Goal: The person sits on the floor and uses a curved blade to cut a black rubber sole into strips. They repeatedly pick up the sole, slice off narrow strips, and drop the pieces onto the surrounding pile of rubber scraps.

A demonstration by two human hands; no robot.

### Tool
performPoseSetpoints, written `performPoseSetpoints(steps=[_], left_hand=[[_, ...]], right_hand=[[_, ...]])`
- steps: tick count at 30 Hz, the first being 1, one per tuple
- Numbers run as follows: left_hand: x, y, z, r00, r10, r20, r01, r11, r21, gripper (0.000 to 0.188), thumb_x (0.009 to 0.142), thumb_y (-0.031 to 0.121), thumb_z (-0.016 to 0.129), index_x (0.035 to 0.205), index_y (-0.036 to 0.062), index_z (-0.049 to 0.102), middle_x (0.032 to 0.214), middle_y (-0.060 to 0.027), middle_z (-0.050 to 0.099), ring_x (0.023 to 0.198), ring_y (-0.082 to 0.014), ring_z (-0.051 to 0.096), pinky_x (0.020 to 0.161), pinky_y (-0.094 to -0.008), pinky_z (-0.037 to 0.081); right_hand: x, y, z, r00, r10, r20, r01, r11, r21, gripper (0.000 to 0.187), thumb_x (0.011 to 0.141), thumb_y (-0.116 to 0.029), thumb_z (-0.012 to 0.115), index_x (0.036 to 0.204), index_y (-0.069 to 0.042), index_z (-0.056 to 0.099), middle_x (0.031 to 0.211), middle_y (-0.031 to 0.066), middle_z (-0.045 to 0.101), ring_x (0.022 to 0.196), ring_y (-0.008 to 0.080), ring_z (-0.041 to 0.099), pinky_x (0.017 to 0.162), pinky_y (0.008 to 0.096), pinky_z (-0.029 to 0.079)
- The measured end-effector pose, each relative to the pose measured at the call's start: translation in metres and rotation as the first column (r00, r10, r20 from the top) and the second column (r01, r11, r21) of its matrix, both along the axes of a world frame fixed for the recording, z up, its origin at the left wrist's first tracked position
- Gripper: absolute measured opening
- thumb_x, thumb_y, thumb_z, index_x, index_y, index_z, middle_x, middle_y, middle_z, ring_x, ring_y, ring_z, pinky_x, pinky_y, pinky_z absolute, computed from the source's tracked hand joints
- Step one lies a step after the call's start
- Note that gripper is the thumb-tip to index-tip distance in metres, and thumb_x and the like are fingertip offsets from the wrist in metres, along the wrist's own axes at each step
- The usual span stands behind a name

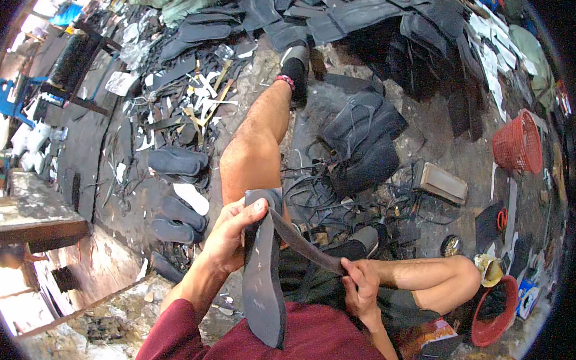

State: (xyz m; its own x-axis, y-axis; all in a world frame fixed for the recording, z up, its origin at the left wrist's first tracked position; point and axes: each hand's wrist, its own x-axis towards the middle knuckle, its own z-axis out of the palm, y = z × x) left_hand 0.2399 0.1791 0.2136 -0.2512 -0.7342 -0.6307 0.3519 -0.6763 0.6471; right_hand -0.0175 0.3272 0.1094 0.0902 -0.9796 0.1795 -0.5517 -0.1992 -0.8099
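Ctr frame, my L hand (pixel 228 240) pinched the dark sole (pixel 262 292), long axis near-vert; R hand (pixel 360 286) gripped the strip (pixel 306 249), lower rt.

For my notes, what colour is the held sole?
The sole is dark grey, clearest in the head view.

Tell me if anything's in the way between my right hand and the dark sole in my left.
Nothing visible blocks it. Your right hand holds one end of a dark strip, which runs up to the far end of the dark sole, by the thumb of your left hand.
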Motion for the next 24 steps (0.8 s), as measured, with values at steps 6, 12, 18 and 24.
performPoseSetpoints(steps=[6,12,18,24], left_hand=[[0.008,-0.006,-0.004,0.996,-0.088,-0.030,0.086,0.993,-0.078,0.029,0.090,0.019,0.072,0.111,0.0004,0.067,0.097,-0.0083,0.073,0.080,-0.0145,0.068,0.072,-0.0290,0.055],[-0.001,-0.017,0.005,0.960,-0.255,0.119,0.260,0.965,-0.031,0.019,0.087,0.012,0.077,0.103,0.0027,0.073,0.094,-0.0042,0.073,0.084,-0.0098,0.066,0.076,-0.0263,0.053],[0.001,-0.023,0.013,0.786,-0.491,0.376,0.537,0.843,-0.019,0.038,0.088,0.024,0.077,0.118,0.0027,0.068,0.102,-0.0045,0.071,0.089,-0.0108,0.064,0.079,-0.0278,0.051],[0.039,-0.013,-0.006,0.930,-0.233,-0.286,0.267,0.960,0.087,0.079,0.088,0.058,0.061,0.152,0.0158,0.038,0.133,-0.0109,0.059,0.125,-0.0256,0.055,0.105,-0.0368,0.043]], right_hand=[[0.000,-0.077,0.031,0.995,0.102,0.001,-0.102,0.994,-0.033,0.040,0.083,-0.013,0.070,0.124,-0.016,0.068,0.078,0.0085,0.059,0.066,0.0280,0.057,0.060,0.0391,0.048],[-0.014,-0.153,0.089,0.916,0.379,-0.129,-0.364,0.922,0.129,0.036,0.090,-0.021,0.066,0.126,-0.023,0.066,0.067,0.0043,0.052,0.057,0.0252,0.058,0.053,0.0381,0.050],[0.014,-0.217,0.115,0.758,0.649,-0.065,-0.627,0.752,0.204,0.030,0.097,-0.032,0.058,0.121,-0.019,0.068,0.085,0.0083,0.070,0.071,0.0331,0.067,0.060,0.0432,0.053],[-0.017,-0.164,0.126,0.913,0.243,0.327,-0.363,0.850,0.383,0.034,0.099,-0.017,0.053,0.130,-0.008,0.062,0.114,0.0139,0.068,0.099,0.0228,0.067,0.088,0.0313,0.051]])
